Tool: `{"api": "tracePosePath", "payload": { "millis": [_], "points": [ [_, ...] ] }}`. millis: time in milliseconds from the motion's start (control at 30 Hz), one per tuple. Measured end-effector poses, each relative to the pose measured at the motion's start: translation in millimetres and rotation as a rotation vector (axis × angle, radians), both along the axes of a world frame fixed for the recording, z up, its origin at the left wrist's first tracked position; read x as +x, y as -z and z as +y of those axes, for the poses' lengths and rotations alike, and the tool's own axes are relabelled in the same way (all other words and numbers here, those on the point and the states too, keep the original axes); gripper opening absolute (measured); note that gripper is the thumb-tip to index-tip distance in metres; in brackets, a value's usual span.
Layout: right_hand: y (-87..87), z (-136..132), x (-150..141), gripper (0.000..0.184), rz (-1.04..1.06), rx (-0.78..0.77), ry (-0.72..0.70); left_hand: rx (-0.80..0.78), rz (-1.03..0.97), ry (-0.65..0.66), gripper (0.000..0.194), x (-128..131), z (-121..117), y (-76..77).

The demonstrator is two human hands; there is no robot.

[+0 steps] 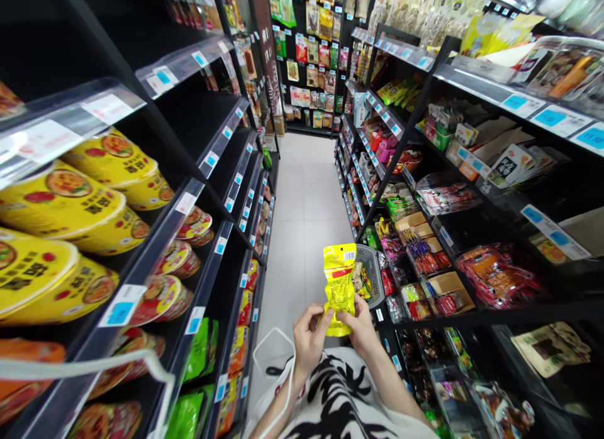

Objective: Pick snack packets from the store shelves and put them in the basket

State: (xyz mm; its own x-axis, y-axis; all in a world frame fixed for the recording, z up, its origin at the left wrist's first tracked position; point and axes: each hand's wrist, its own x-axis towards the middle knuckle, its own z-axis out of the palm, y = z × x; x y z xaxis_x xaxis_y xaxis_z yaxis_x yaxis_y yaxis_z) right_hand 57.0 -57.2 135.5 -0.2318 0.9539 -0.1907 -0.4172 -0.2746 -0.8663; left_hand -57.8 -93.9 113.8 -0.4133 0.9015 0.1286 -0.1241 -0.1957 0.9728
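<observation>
Both hands hold a yellow snack pouch upright in front of my body, over the aisle floor. My left hand grips its lower left edge, fingers closed with the thumb on the front. On the lower right edge, my right hand is closed in the same way, thumb laid across the pouch. A barcode shows near the pouch's top. Just behind it and to the right sits a grey plastic basket with small packets inside, partly hidden by the pouch and my right hand.
Shelves with yellow instant noodle bowls and red cups line the left. Right-hand shelves carry many small snack packets. A tiled floor runs between them to a rack of hanging bags. A white cable hangs near my left arm.
</observation>
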Motion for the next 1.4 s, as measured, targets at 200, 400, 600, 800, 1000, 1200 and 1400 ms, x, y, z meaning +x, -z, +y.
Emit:
{"api": "tracePosePath", "payload": {
  "millis": [200, 400, 600, 800, 1000, 1200, 1400],
  "points": [
    [3.2, -2, -2, 0.037, 0.001, -0.037, -0.015, -0.003, 0.0, -0.005, 0.02, -1, -2, 1.6],
    [7.4, -3, -3, 0.037, 0.032, -0.073, -0.028, -0.01, 0.002, -0.004, 0.019, -2, -2, -1.1],
    [8.4, -2, -2, 0.038, 0.056, -0.087, -0.039, -0.025, 0.009, -0.008, 0.021, -2, 0, -2.0],
    [7.8, 0, -3, 0.036, 0.042, -0.076, -0.032, -0.039, 0.04, -0.017, 0.022, -3, 1, 0.4],
    [9.4, 2, -4, 0.032, -0.012, -0.001, -0.004, -0.04, 0.055, -0.023, 0.023, -5, 4, 1.8],
    [10.1, 5, -2, 0.029, -0.037, 0.052, 0.017, -0.027, 0.067, -0.034, 0.024, -5, 8, -0.8],
    [7.0, 7, 1, 0.027, -0.051, 0.03, 0.035, -0.037, 0.052, 0.0, 0.025, -2, 10, -1.7]
  ]
}}
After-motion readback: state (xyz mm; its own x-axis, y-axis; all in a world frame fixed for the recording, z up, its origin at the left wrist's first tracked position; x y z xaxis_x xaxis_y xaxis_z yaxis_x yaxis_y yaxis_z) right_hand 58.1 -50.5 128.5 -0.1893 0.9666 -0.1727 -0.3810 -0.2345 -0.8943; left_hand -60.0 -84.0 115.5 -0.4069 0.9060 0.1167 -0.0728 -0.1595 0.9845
